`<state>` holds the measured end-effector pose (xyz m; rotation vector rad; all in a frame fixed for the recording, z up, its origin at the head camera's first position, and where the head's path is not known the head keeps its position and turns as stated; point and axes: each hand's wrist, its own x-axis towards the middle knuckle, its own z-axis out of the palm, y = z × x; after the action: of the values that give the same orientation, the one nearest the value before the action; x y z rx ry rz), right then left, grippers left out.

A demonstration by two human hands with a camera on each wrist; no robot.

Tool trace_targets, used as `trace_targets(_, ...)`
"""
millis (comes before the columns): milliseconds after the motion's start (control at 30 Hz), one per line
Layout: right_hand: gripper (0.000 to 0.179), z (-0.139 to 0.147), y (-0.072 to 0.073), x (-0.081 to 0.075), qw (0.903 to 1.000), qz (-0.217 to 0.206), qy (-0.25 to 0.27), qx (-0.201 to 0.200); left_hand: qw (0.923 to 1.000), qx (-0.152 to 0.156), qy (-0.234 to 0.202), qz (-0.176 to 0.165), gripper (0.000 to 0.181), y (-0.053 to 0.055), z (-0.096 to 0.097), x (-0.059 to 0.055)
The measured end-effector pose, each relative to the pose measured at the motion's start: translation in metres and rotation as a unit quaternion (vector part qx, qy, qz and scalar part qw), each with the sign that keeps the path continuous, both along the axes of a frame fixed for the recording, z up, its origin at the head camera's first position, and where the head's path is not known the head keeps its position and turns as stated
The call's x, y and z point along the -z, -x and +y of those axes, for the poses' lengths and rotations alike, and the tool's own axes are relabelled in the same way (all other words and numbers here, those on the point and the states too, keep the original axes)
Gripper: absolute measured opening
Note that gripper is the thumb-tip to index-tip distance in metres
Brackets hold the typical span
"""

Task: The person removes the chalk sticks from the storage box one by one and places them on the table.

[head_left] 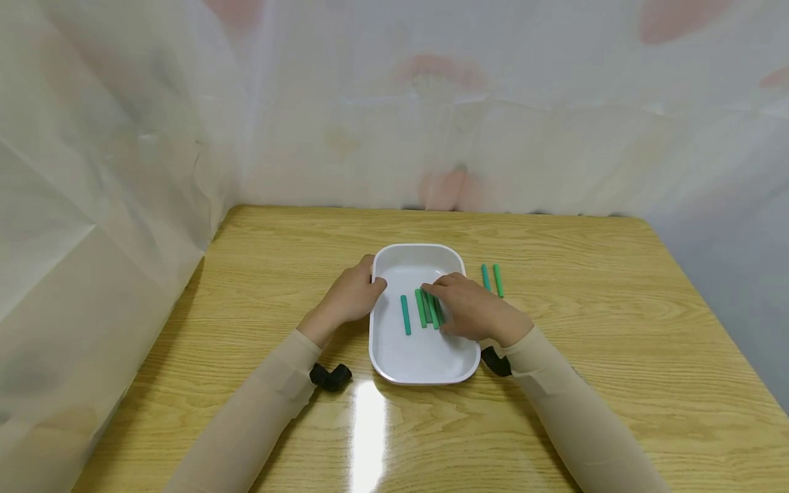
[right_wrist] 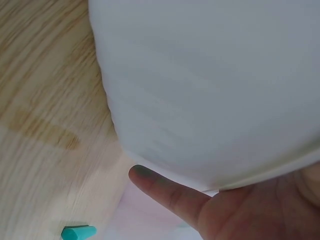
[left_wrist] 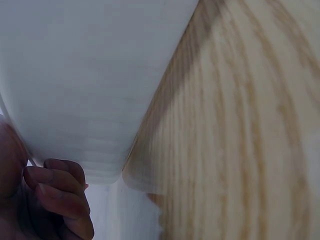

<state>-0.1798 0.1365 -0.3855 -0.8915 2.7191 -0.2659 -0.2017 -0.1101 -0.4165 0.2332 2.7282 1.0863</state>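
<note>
A white tray (head_left: 425, 366) with rounded corners stands on the table. My left hand (head_left: 354, 293) grips its left wall, thumb over the rim and fingers outside; the curled fingers (left_wrist: 62, 192) show under the rim in the left wrist view. My right hand (head_left: 471, 308) reaches over the right rim. Its thumb and a fingertip pinch a green chalk-like stick among several lying side by side, partly hidden under the hand. One light green stick (head_left: 420, 308) lies at the left of that row. A teal stick (head_left: 405, 315) lies apart, further left in the tray.
Right of the tray, another teal stick (head_left: 485, 277) and a bright green stick (head_left: 498, 281) lie on the wooden table (head_left: 616, 329). Pale sheeting (head_left: 345, 137) hangs behind the table and along its sides. Black devices (head_left: 331, 377) are worn at both wrists.
</note>
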Motion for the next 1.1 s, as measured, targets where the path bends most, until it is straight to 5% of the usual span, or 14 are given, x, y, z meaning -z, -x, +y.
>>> trace_targets(1100, 0.078, 0.009, -0.005, -0.016, 0.9983, 0.038, 0.039, -0.019, 0.9999, -0.005, 0.012, 0.006, 0.053, -0.003, 0.004, -0.003)
